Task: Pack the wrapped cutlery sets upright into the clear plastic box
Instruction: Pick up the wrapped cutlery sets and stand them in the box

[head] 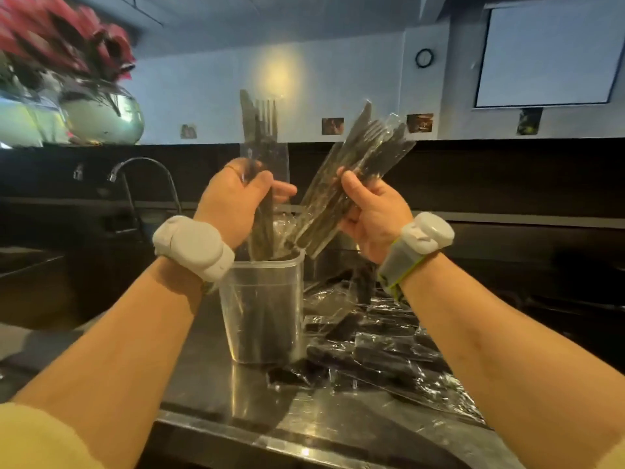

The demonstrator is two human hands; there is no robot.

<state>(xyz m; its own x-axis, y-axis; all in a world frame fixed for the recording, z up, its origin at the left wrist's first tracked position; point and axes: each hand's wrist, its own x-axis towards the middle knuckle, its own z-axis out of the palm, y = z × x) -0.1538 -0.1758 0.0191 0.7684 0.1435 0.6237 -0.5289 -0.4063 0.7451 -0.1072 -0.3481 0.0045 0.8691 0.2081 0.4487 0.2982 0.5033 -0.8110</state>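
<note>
The left grip (233, 198) is closed around one wrapped cutlery set (262, 130). The set is held upright, fork tines and knife tip at the top. Its lower end reaches the mouth of the clear plastic box (263, 299). The right grip (375, 214) is closed around a bundle of sets (358, 157), tilted with the tops leaning right. The bundle's lower ends are just beside the box rim.

The box stands upright on the worktop (236, 394). Dark shapes show through its wall, but they cannot be made out. More loose sets (382, 343) lie in a heap on the worktop to the right of the box.

No wrapper print is legible. The small wall pictures (332, 126) are too blurred to read. Each wrist carries a white band (192, 247), unmarked as far as can be seen. The left wrist hides part of the box rim.
</note>
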